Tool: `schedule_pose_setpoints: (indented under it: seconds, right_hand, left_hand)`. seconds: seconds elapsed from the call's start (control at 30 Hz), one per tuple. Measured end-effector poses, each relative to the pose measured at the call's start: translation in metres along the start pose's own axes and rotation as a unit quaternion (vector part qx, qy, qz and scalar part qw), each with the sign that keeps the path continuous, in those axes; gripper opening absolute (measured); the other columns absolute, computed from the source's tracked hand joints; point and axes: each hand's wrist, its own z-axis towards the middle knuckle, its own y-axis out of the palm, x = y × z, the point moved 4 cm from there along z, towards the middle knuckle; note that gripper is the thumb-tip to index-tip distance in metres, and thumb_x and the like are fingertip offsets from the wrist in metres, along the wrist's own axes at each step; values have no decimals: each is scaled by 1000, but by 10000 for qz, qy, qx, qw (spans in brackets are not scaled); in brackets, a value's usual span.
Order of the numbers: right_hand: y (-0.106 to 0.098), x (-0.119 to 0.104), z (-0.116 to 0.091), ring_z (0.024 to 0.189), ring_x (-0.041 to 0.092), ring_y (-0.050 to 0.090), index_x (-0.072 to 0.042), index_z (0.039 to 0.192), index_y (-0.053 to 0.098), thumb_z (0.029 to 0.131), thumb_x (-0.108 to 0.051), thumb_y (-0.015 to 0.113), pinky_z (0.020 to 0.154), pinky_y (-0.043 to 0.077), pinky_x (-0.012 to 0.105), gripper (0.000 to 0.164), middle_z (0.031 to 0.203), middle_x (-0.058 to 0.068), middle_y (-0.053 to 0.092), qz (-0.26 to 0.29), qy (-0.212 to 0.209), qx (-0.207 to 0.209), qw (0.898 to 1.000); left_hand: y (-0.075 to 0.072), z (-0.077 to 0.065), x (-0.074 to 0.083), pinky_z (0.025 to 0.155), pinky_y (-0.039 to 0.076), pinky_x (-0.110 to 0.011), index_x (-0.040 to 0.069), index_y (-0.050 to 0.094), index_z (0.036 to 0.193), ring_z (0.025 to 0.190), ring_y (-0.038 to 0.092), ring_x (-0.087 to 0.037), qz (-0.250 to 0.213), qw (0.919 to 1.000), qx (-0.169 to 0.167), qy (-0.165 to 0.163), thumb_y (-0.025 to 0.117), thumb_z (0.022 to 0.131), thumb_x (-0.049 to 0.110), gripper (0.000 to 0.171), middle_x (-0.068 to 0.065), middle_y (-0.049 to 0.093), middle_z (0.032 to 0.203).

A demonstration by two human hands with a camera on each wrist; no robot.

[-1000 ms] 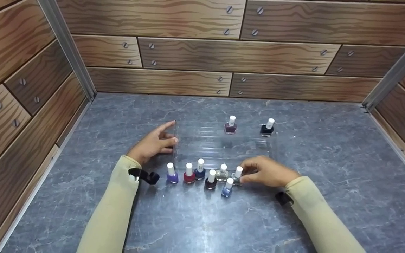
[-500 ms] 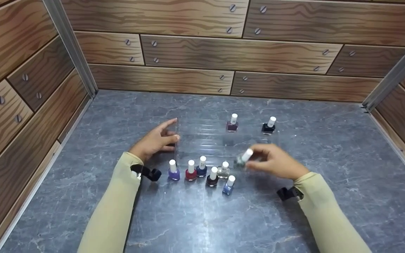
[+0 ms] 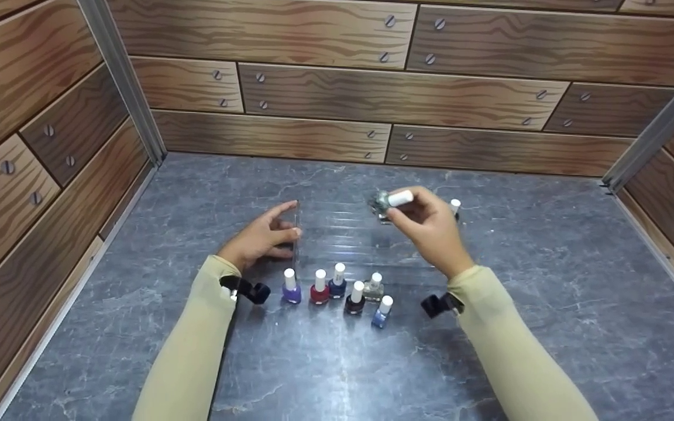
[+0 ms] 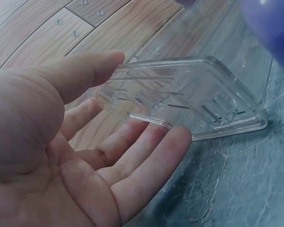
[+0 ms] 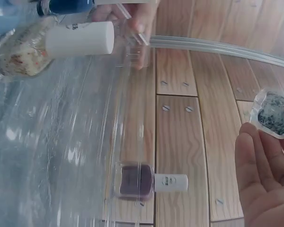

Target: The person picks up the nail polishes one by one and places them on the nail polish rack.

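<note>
My right hand [image 3: 430, 228] pinches a nail polish bottle [image 3: 380, 202] with a white cap, tilted above the far side of a clear plastic rack [image 3: 340, 237]. Dark glitter shows in that bottle in the right wrist view. My left hand [image 3: 258, 237] touches the rack's left end; in the left wrist view its thumb lies at one edge and the fingertips at another. A plum nail polish bottle [image 5: 137, 182] stands on the rack's far side, mostly hidden in the head view. Right of it, a black one's white cap [image 3: 455, 204] shows behind my right hand.
Several nail polish bottles stand along the rack's near side: purple [image 3: 292, 292], red [image 3: 319, 294], dark blue [image 3: 337, 288], dark [image 3: 355, 304], clear glitter [image 3: 374, 290] and light blue [image 3: 381, 317]. Wood-patterned walls [image 3: 313, 88] enclose the grey marbled table [image 3: 313, 374].
My right hand has taken the glitter nail polish bottle from the right end of the near group, lifted it and carried it to the rack's far side. The left hand keeps its place.
</note>
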Motion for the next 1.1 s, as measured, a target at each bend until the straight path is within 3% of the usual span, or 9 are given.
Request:
schedule_pose_setpoints:
  seconds: [0.23,0.57,0.93,1.1]
  right_hand:
    - [25,13,26,101,22,72,0,113,69,94,-4,74,91,61,29,20,114,14,74,-838,414,-632,9936]
    - [63,24,57,98,25,70,-4,107,71,95,-10,74,93,59,38,13,105,10,74,-2279,769,-1522,9586]
    - [82,39,74,94,23,69,-6,105,72,96,-17,74,89,58,38,14,102,8,75,-3096,809,-1825,9297]
    - [92,46,74,96,24,69,-6,109,72,97,-16,73,91,58,39,16,104,8,74,-3093,835,-1991,9261]
  left_hand:
    - [-2,1,-2,95,61,-46,23,29,164,125,59,-40,-82,10000,35,-26,67,100,7,76,-25,49,145]
    - [-2,2,-6,94,61,-46,21,31,164,124,60,-35,-82,9999,68,-57,70,100,13,75,-23,52,144]
    - [-2,3,-4,94,61,-45,24,33,163,127,60,-37,-134,9999,49,-74,70,100,12,74,-22,50,148]
    - [-3,2,-6,94,61,-46,25,33,163,126,60,-37,-123,9999,54,-73,71,99,14,75,-22,50,147]
